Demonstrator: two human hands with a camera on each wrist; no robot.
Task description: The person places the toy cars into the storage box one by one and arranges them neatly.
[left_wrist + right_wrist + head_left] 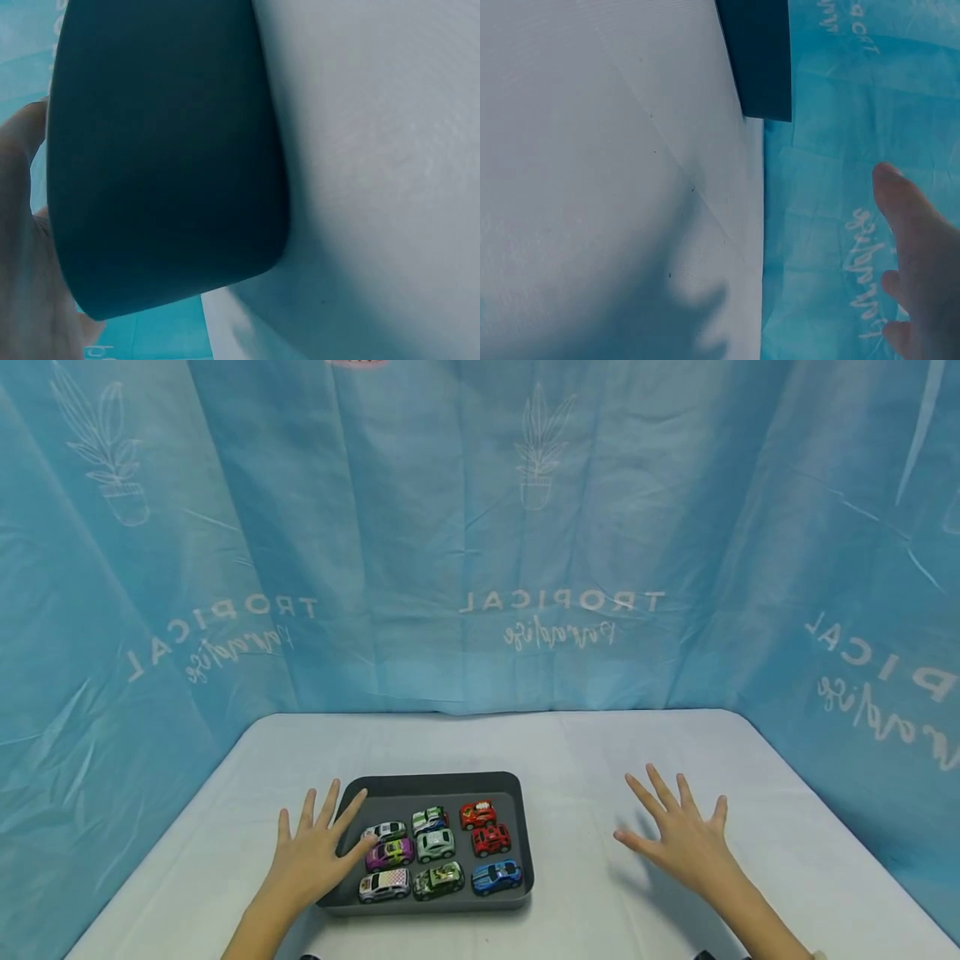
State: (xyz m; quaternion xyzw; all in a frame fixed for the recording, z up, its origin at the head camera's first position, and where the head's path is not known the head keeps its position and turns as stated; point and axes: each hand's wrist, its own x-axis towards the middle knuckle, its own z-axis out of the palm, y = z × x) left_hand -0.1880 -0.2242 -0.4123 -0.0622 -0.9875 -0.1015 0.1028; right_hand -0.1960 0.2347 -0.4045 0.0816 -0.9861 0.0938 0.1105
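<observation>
A dark grey tray lies on the white table, with several small toy cars in it in rough rows. Among them are a purple car, a blue car, a camouflage-green car and a red car. My left hand, fingers spread, overlaps the tray's left edge in the head view; the left wrist view shows the tray's outer wall beside it. Well to the right of the tray, my right hand is held above the table with spread fingers and nothing in it.
The white table has rounded far corners. Blue curtains printed with plants and mirrored lettering hang behind it and along both sides. The right hand's shadow falls on the tabletop.
</observation>
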